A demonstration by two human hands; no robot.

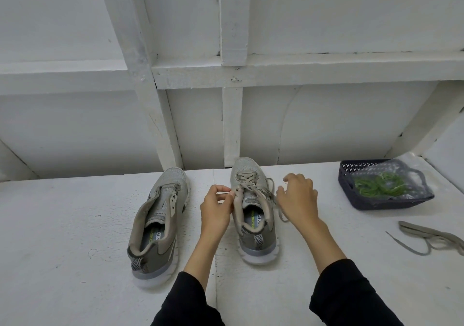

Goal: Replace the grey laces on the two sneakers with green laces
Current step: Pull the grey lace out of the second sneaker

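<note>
Two grey sneakers stand on the white worktop [75, 225], toes pointing to 12 o'clock. The left sneaker [158, 225] has bare eyelets and carries no lace. The right sneaker [253, 215], just beside it at 3 o'clock, is laced in grey across its lower eyelets, with the upper part of the grey lace [247, 182] loosened.

Your left hand [217, 207] sits at 9 o'clock of the right sneaker and pinches the lace at the upper eyelets between thumb and fingertips. Your right hand [297, 196] is at 3 o'clock of that sneaker, over the loose lace ends, its fingers loosely curled; you cannot tell from here whether it grips a strand.

Well apart, at 3 o'clock on the worktop, a dark basket [371, 200] holds a clear bag with the green laces [379, 183] bundled inside. At 5 o'clock of the basket, near the right edge, a loose grey lace [426, 235] lies on the worktop.

Both your sleeves are black.
</note>
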